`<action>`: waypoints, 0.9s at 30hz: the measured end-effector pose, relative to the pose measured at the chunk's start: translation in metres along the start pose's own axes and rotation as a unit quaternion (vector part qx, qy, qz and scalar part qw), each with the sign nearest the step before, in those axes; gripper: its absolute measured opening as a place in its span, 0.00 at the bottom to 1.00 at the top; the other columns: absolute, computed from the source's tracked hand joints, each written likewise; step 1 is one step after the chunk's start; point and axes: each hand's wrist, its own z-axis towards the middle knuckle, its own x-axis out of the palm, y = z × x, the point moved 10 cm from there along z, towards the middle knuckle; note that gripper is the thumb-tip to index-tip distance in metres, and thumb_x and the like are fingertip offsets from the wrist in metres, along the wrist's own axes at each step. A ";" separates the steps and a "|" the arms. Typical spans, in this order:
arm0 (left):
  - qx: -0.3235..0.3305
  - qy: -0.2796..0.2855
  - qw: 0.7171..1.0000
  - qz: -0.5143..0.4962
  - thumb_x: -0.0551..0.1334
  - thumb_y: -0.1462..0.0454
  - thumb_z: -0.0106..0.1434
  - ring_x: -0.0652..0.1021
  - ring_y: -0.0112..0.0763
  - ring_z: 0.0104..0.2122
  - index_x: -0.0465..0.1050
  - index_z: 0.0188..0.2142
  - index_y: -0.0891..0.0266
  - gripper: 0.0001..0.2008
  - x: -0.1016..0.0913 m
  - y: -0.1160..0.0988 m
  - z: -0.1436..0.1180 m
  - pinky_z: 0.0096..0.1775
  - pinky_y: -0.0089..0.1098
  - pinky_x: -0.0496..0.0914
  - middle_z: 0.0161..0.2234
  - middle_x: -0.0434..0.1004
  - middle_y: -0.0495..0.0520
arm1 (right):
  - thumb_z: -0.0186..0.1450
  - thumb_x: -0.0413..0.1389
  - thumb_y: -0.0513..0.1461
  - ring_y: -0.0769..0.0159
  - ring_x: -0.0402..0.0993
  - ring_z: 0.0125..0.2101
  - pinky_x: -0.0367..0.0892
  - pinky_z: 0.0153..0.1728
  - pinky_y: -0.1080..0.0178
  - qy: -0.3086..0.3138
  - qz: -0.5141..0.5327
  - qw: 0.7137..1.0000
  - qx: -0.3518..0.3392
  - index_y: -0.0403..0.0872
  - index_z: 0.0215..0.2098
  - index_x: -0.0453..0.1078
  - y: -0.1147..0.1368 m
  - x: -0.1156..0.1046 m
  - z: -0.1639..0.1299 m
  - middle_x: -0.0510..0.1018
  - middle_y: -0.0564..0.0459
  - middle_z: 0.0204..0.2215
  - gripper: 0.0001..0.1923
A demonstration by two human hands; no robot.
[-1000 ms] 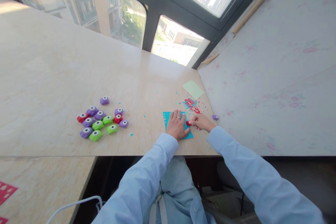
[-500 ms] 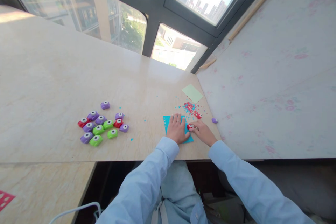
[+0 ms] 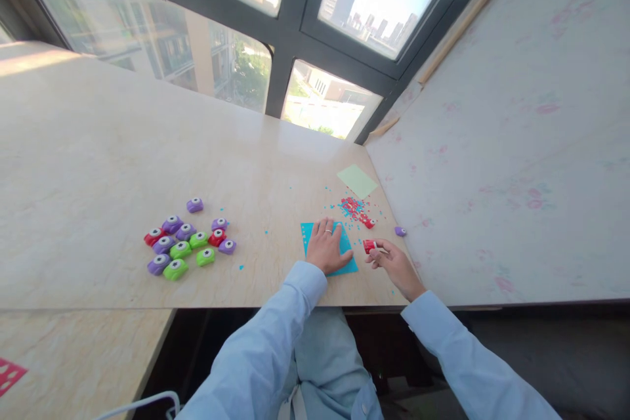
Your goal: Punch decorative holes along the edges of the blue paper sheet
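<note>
My left hand (image 3: 325, 246) lies flat, fingers spread, on a teal paper square (image 3: 345, 262) near the table's front edge. My right hand (image 3: 394, 262) holds a small red paper punch (image 3: 369, 246) between its fingertips, just off the right edge of the teal paper. A pile of red and teal punched bits (image 3: 355, 207) lies behind the paper. A pale green paper sheet (image 3: 357, 180) rests farther back.
Several purple, green and red punches (image 3: 189, 243) are grouped on the left of the beige table (image 3: 123, 164). One purple punch (image 3: 400, 231) lies by the right wall. A window runs along the back. A red punched sheet (image 3: 7, 374) and a white cable (image 3: 138, 401) sit at lower left.
My right hand has pulled the red punch off the teal paper, toward the right and nearer the table's edge. The left hand stays pressed on the paper. The camera tilted up slightly.
</note>
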 end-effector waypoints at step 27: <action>-0.229 0.090 0.652 -0.717 0.67 0.50 0.58 0.78 0.30 0.30 0.76 0.43 0.69 0.24 -0.037 -0.011 -0.090 0.35 0.32 0.74 0.35 0.80 0.60 | 0.62 0.62 0.51 0.63 0.78 0.37 0.71 0.38 0.62 0.083 0.182 0.969 -0.142 0.49 0.42 0.74 0.053 0.067 -0.057 0.82 0.50 0.36 0.17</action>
